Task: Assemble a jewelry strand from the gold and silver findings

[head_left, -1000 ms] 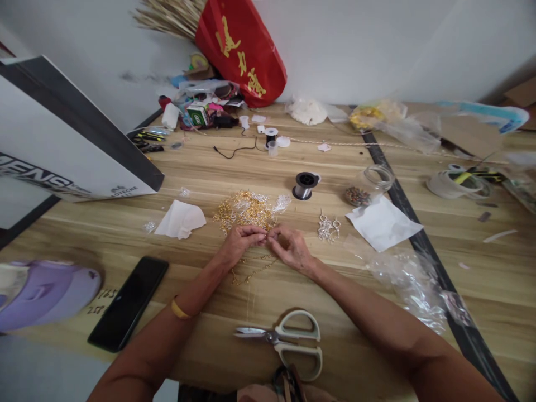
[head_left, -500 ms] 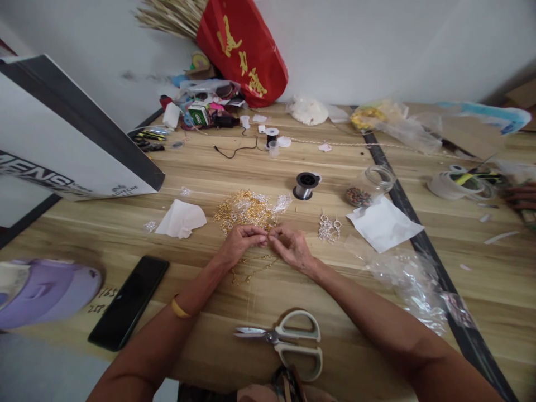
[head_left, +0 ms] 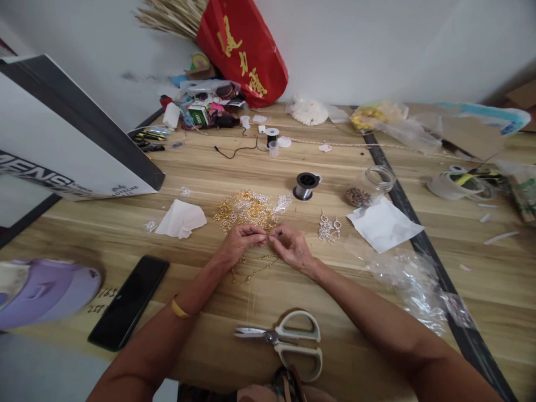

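Observation:
My left hand (head_left: 242,244) and my right hand (head_left: 292,247) meet fingertip to fingertip over the table, both closed in a pinch. What lies between the fingertips is too small to make out. A thin gold beaded chain (head_left: 255,273) rests on the wood just below the hands, partly hidden by them. Fine pale thread (head_left: 250,301) runs down from it toward the scissors (head_left: 278,338), whose blades point left. Right beyond my fingers lies a heap of gold and silver beads and findings (head_left: 247,209). To the right sits a small pile of silver chain pieces (head_left: 329,228).
A spool of wire (head_left: 305,186) stands behind the heap, and a glass jar of beads (head_left: 368,187) lies farther right. White paper (head_left: 385,224), clear plastic bags (head_left: 412,285), a black phone (head_left: 129,301) and a purple container (head_left: 50,293) surround the work area.
My hands stay pinched together with barely any movement. Another person's hand at the far right edge has gone out of view; the packet there now shows.

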A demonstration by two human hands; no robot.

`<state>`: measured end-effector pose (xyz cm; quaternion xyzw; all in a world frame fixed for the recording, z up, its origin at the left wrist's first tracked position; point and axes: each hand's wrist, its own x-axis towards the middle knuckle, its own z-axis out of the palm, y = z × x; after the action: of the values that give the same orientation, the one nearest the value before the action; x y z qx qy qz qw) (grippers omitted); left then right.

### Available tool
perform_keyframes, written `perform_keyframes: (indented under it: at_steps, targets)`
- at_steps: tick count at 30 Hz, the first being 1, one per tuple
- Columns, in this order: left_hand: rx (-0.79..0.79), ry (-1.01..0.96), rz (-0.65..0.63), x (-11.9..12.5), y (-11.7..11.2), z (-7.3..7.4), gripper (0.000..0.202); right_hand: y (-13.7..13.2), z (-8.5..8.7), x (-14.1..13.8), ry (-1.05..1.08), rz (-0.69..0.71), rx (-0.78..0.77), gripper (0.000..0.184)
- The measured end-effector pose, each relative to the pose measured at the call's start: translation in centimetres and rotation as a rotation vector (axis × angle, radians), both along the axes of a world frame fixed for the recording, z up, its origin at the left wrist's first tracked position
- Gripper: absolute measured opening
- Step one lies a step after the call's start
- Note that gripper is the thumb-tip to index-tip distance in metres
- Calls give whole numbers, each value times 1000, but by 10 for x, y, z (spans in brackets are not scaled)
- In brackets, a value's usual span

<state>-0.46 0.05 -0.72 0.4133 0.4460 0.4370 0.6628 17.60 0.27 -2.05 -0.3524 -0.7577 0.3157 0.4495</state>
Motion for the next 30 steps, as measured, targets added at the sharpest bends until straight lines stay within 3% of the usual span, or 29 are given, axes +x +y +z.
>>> perform_keyframes:
  at_steps: [11, 30]
  targets:
    - [-125, -137, 83, 3, 0, 7, 24, -1, 1, 0, 4, -7, 44, 9]
    - [-109, -132, 66, 5, -1, 8, 23, -3, 3, 0, -41, 2, 173, 3]
